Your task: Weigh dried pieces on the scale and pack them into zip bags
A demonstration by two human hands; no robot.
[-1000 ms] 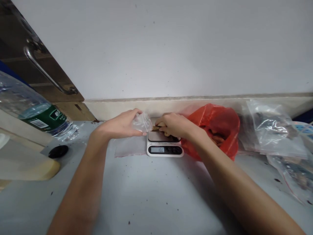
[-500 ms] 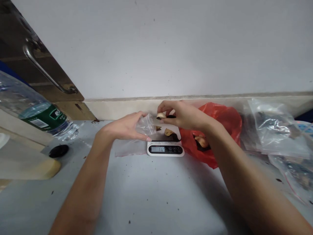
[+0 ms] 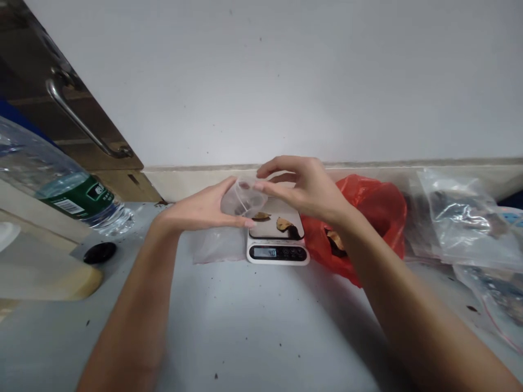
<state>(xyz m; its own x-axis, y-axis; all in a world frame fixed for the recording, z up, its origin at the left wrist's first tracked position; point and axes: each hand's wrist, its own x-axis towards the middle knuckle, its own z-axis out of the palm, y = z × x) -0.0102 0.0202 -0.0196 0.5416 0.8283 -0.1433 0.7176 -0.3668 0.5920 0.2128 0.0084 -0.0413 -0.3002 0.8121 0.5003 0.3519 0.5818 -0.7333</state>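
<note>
You are holding a clear bag (image 3: 245, 203) beside the white scale (image 3: 278, 256)

Near the back edge of the tabletop (image 3: 253, 316), in front of the pale wall (image 3: 310, 92), your left hand (image 3: 201, 211) is gripping the clear bag, thumb and fingers standing well apart around it. The bag's mouth is facing your right hand (image 3: 306, 186), which is hovering above the scale's plate. Those fingers are curving, with a gap showing between them and the thumb; whether the tips are pinching the bag's rim, or anything else, you cannot tell from this view.

Below, two brown dried pieces are lying on the plate: a small piece (image 3: 262, 216) near its left edge and a larger piece (image 3: 283, 224) closer to its front right corner. The display is showing what looks like 4.0.

Just beside the scale on its right, a red bag (image 3: 382, 218) is gaping, with more brown matter (image 3: 335, 240) showing inside. A flat plastic bag (image 3: 220, 247) is lying on the scale's left. Clear pouches (image 3: 474, 223) are spreading toward the tabletop's right edge, while a green-labelled bottle (image 3: 84, 198), a black disc (image 3: 100, 252) and a translucent container (image 3: 41, 267) are occupying the left.
</note>
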